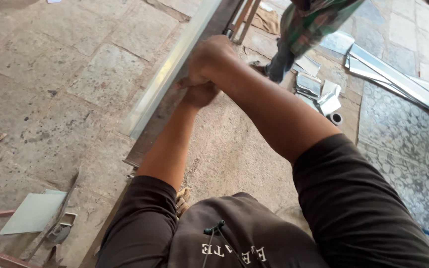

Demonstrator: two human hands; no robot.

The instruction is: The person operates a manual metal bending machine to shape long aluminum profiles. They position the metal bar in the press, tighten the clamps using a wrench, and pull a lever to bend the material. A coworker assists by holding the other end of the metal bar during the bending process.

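Your right hand (209, 59) and left hand (199, 93) both clench one long metal strip (167, 74) on the desk (224, 149) edge. Beyond your grip, one other person's legs (299, 34) stand beside scattered metal offcuts (319, 92); one roll of tape (335, 118) lies just past them.

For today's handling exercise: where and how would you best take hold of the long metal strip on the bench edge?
Probably mid-length, from above. The metal strip is long and thin, lying along the bench edge, so an end grip would likely let it sag or swing. Both hands, right hand over left hand, already bear on its middle.
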